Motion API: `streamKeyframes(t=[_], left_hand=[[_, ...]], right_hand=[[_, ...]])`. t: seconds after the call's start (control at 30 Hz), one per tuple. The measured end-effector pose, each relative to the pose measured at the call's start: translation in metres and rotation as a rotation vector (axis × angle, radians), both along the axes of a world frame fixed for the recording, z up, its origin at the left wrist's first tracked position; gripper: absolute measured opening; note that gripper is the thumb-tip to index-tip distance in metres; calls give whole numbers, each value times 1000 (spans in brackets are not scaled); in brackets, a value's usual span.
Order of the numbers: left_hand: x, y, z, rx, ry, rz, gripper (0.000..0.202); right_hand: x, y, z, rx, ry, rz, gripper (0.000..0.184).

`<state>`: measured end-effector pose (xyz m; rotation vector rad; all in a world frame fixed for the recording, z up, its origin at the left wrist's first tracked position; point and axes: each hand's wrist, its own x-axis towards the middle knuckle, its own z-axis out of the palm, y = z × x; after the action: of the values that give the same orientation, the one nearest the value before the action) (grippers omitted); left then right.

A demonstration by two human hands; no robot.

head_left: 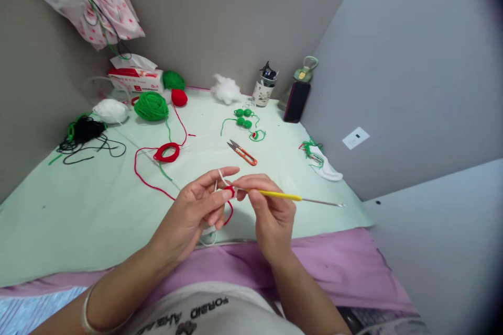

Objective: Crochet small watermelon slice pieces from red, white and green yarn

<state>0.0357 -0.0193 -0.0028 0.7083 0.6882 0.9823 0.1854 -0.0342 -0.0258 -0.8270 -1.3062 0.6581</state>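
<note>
My left hand (pixel 198 209) pinches a small red crochet piece (pixel 230 191) between thumb and fingers, with white yarn looped over the index finger. My right hand (pixel 271 209) grips a yellow-handled crochet hook (pixel 291 197) whose tip meets the red piece and whose metal end points right. A red yarn strand (pixel 147 180) runs from the piece across the pale green table cover (pixel 78 209) to a small red yarn coil (pixel 166 152).
Orange thread snips (pixel 243 152) lie beyond my hands. Small green crochet balls (pixel 243 118), a green yarn ball (pixel 151 105), a red ball (pixel 179 97), black yarn (pixel 84 131), white stuffing (pixel 227 88), a tissue box (pixel 135 79), a jar (pixel 262 91) and a bottle (pixel 302 76) sit farther back.
</note>
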Motion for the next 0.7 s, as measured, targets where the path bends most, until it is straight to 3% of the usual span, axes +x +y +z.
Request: streamKeyframes(t=[0.2,0.4,0.53,0.7], left_hand=[[-4,2,-1,27,23,66,32],[-3,0,3,34,31,34,30],[2,-2,1,37,45,20,30],[4,-1,-4,-37,-10,44,36]], right_hand=[[4,-5,-1,-46,48,-57,18],[4,-3,2,-85,160,35,19],[0,-2,-1,12,-13,-33,16],[-1,-6,-12,234,-413,-217,32]])
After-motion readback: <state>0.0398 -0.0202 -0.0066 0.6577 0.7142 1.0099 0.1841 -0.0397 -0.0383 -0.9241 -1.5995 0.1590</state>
